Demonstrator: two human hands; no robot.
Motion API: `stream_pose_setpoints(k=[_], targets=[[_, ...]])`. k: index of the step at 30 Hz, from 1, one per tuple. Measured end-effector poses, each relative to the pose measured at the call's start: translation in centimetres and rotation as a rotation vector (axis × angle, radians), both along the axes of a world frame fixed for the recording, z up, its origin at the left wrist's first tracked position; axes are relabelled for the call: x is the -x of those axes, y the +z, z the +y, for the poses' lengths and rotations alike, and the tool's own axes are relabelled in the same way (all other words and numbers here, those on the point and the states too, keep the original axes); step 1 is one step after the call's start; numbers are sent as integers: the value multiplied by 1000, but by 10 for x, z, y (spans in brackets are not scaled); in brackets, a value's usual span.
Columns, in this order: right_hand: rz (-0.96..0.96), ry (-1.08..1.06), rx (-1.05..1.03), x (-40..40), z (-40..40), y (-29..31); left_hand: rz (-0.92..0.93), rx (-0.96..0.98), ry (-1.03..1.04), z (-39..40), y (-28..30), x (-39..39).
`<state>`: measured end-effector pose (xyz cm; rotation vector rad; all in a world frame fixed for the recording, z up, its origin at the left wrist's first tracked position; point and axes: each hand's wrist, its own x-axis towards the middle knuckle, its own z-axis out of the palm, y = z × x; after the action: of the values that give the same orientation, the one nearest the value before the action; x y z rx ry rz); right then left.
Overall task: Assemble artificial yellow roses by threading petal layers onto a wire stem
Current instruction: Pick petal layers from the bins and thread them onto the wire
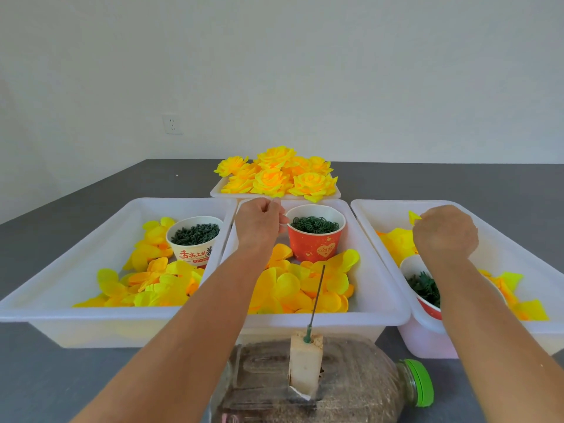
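- Picking of parts appeared to be the step in hand, since the wire stem (317, 296) stood bare, planted upright in a pale block (305, 358) on a bottle (320, 386) lying at the near edge of the surface (45, 377).
- Left hand (259, 222) was seen over the far part of the middle tray (387, 288), just beside the red cup (315, 236) of green rings; its fingers were curled, but whether anything small was pinched in its grip could not be told.
- Right hand (445, 233) was held over the right tray (366, 209), its fingers closed round a yellow petal piece (414, 216) whose corner showed at the thumb side.
- Loose petal layers (293, 288) lay heaped in the middle tray, with more in the left tray (61, 270) and the right one; finished roses (277, 175) were piled in a far tray (215, 193).
- Next, by judgement, the picked piece would need to be carried back to the near stem tip and its centre hole lined up over the wire.
- Room for that move looked tight: the stem leaned up across the middle tray's near rim, and the two forearms flanked it closely.
- Tray rims touched one another, so the cups and walls were best cleared from above.
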<state>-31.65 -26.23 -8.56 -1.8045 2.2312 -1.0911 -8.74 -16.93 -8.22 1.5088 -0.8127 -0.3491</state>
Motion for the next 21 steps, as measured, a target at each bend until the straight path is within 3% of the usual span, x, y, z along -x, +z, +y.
stream_pose_setpoints(k=[5, 8, 11, 15, 18, 21], targets=[[-160, 92, -70, 1, 1, 3, 60, 3, -26, 1, -1, 1], [-52, -14, -68, -3, 6, 15, 15, 8, -32, 0, 7, -5], [91, -34, 69, -9, 11, 31, -84, 3, -32, 1, 26, -23], [41, 281, 222, -34, 20, 59, -326, -108, 98, 11, 40, -68], [-121, 570, 198, -75, 38, 68, -539, -327, 247, 20, 30, -99], [-234, 785, 118, -113, 55, 52, -676, -602, 268, 22, 10, -116]])
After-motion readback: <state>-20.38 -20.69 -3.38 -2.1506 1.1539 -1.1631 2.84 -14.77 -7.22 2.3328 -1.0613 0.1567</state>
